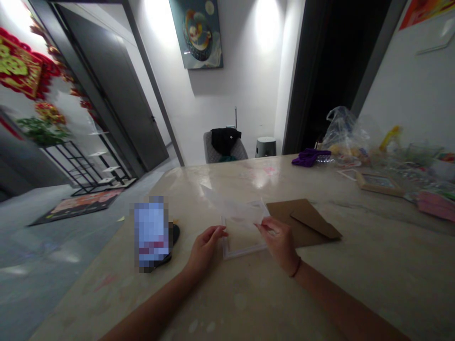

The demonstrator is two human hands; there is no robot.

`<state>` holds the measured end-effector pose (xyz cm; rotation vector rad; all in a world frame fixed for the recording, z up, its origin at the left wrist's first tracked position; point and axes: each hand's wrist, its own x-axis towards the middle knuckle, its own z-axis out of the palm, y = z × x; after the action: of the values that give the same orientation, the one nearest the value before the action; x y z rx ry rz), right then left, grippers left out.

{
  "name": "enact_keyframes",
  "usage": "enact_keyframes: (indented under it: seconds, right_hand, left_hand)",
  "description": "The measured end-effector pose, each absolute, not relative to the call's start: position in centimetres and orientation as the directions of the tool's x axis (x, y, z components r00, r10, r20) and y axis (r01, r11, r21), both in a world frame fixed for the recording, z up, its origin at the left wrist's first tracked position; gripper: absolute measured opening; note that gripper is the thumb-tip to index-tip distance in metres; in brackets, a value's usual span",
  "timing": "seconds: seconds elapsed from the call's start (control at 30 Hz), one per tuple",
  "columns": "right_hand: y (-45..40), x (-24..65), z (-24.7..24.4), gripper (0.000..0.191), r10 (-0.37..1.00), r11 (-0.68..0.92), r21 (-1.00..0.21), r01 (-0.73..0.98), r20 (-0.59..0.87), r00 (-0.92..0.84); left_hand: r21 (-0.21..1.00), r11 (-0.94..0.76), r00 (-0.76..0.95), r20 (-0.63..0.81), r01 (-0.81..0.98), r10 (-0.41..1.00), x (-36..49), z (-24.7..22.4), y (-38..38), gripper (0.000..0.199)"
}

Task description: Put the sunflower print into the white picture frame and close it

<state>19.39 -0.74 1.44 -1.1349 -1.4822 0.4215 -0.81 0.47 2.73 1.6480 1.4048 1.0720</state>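
A thin whitish see-through sheet is raised at a tilt above the table, pinched at its right end by my right hand. Beneath it a white rectangular frame lies flat on the table. My left hand has its thumb and fingers closed on the frame's left side. Part of the frame's far side is hidden behind the sheet. Just right of the frame, partly behind my right hand, lies a brown paper envelope with a pointed flap.
On the left of the marbled table a phone with a blurred screen stands propped. Far right are a purple cloth, a clear plastic bag, a wooden picture frame and a pink item. A chair stands beyond.
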Motion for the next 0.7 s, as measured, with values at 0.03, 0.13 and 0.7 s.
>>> enact_keyframes:
  seconds: [0.03,0.13,0.7]
  right_hand:
    - [-0.8,19.1,1.5,0.018,0.870,0.404,-0.863,0.304,0.465,0.164]
    - [-0.7,18.4,1.5,0.025,0.958,0.223,-0.974,0.042,0.227,0.178]
    - [0.0,20.4,2.4,0.035,0.977,0.123,-0.984,-0.130,0.097,0.192]
  left_hand:
    - [0.906,-0.150,0.062,0.137,0.396,0.989,-0.8,2.7,0.6,0.034]
    - [0.904,-0.151,0.057,0.140,0.400,0.989,-0.7,2.6,0.8,0.034]
    - [0.950,-0.124,-0.033,0.139,0.285,0.990,-0.8,2.9,0.5,0.032]
